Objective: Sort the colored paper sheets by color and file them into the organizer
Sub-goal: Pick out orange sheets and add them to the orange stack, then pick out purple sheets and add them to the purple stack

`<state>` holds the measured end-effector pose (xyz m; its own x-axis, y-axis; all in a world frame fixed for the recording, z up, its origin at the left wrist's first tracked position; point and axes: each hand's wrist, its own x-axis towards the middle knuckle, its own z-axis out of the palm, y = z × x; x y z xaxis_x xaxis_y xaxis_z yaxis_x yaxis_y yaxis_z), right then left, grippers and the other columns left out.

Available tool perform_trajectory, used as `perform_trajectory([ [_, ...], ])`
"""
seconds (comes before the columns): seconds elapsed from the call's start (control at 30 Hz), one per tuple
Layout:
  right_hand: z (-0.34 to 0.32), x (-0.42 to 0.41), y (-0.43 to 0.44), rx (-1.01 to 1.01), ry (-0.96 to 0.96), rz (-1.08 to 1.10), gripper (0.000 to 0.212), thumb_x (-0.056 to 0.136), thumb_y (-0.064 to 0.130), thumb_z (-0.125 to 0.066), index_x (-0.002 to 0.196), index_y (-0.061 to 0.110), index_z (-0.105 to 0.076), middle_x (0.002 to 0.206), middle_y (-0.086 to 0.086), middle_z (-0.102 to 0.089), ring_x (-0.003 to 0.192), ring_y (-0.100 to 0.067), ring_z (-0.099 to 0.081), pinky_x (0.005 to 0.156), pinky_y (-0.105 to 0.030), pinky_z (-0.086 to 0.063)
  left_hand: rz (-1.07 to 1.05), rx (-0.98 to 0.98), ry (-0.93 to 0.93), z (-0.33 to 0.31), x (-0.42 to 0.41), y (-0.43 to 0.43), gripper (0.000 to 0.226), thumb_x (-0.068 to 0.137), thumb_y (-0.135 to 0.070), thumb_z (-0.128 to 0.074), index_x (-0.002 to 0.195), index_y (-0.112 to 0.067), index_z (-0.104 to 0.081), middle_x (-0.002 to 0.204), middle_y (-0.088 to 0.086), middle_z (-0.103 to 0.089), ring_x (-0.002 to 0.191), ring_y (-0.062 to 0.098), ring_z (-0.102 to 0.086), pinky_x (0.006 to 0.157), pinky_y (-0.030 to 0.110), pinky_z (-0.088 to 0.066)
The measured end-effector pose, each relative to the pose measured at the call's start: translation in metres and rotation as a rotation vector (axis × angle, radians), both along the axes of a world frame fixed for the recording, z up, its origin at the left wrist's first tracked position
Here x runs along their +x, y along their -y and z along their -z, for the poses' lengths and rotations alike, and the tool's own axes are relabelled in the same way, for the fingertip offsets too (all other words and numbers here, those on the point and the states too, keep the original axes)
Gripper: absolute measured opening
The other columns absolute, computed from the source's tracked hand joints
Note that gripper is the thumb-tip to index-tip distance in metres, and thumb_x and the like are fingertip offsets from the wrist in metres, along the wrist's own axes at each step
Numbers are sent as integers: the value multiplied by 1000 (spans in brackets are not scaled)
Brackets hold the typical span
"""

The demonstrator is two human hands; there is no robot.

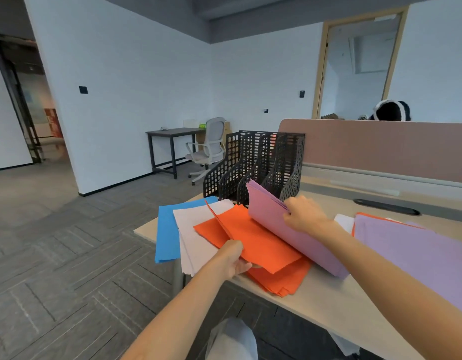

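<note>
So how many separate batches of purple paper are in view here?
2. One purple stack is tilted up in the right hand, in front of the organizer. The other purple pile lies flat on the desk, far right. More may be hidden beneath it.

The fingertips of the right hand (302, 214) vanish behind the purple stack (282, 229) it grips, and those of the left hand (233, 258) lie out of sight under the orange sheets (253, 242) it holds. The purple stack covers the lower front of the organizer (250, 162); whether its slots hold anything cannot be told. The loose purple sheets (412, 245) run off the right edge. Items on the far desk (172, 131) are too small to name.
</note>
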<state>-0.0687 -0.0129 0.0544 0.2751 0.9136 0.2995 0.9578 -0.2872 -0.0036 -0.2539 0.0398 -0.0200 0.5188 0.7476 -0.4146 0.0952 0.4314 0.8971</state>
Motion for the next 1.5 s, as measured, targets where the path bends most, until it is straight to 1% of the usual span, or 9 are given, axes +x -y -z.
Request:
perform_trajectory([
  [0.2,5,-10,-3,-22,-5,-27,8,87,17,-47,86,11,-51,106,-20,-61,99,-38,-59,69,-34,-40,62,35,-83,-9,0,-9,22,100,-12,-34,120,-12,-45,94,6,-66,58,20,-70,36,16,-46],
  [0.4,13,-23,-5,-41,50,-69,19,87,18,-47,95,5,-58,104,-19,-63,98,-37,-61,68,-34,-40,126,51,-152,-3,-13,-11,33,102,-8,-31,136,-9,-34,129,17,-59,61,21,-71,37,16,-45],
  [0.6,18,-27,-6,-64,49,-71,29,84,20,-46,107,9,-61,105,-16,-64,98,-37,-61,73,-37,-47,143,32,-133,-2,-10,-10,26,103,-8,-30,128,-11,-35,114,13,-60,56,22,-72,37,17,-47],
  [0.77,14,-35,-2,-64,24,-62,33,88,23,-47,115,10,-60,112,-17,-63,105,-38,-60,81,-39,-49,172,39,-106,-6,1,-13,24,101,-12,-39,125,-11,-43,111,13,-66,79,25,-74,62,24,-57],
  [0.83,13,-39,0,-77,-11,-89,28,88,26,-50,110,14,-61,111,-14,-63,105,-36,-60,80,-37,-48,173,62,-89,-9,-2,-12,29,100,-16,-45,127,-8,-49,111,15,-68,86,25,-72,58,27,-58],
  [1.03,15,-42,-1,-251,-350,-214,33,85,32,-58,115,20,-67,117,2,-65,95,-15,-61,81,-27,-51,52,327,-379,-16,-48,-26,42,97,-36,-48,130,-10,-43,93,14,-68,59,21,-69,42,22,-47],
  [1.13,16,-42,1,-136,-432,-219,29,88,25,-61,114,14,-69,116,1,-66,100,-14,-58,85,-26,-46,13,443,-451,-24,-58,-28,38,96,-34,-45,127,-12,-44,90,9,-65,46,15,-62,44,20,-43],
  [1.33,13,-10,25,132,-477,-81,24,89,18,-56,107,10,-70,110,-7,-69,102,-25,-63,88,-36,-52,93,593,-341,-40,0,-2,23,102,-27,-35,116,-12,-46,89,4,-67,55,16,-61,45,23,-40],
  [1.5,25,49,73,223,-568,108,24,88,20,-57,107,15,-71,112,-1,-69,105,-20,-62,92,-30,-48,219,654,-178,-35,93,26,20,99,-20,-36,115,-14,-45,86,3,-66,66,16,-58,45,23,-42],
])
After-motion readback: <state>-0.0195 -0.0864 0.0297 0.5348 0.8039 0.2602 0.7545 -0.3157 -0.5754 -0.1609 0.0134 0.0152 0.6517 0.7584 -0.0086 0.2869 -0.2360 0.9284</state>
